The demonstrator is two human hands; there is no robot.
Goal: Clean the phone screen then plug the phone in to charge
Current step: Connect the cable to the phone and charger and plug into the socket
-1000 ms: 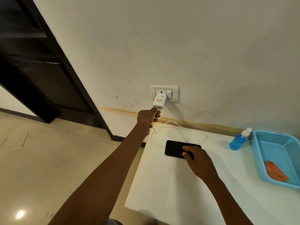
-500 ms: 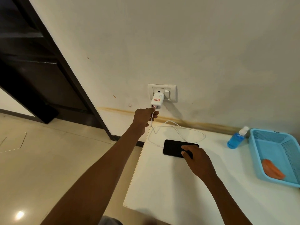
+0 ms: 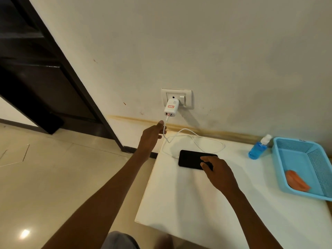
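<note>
A black phone lies face up on the white table, with a white charging cable plugged into its left end and looping behind it. The cable runs up to a white adapter seated in the wall socket. My left hand is just below the adapter and pinches the cable between thumb and fingers. My right hand rests its fingertips on the right end of the phone screen.
A blue spray bottle stands by the wall at the right, next to a blue basket holding an orange cloth. A dark door frame and tiled floor lie to the left of the table edge.
My left hand has come down from the adapter's underside to the cable just below it. My right hand stays on the phone.
</note>
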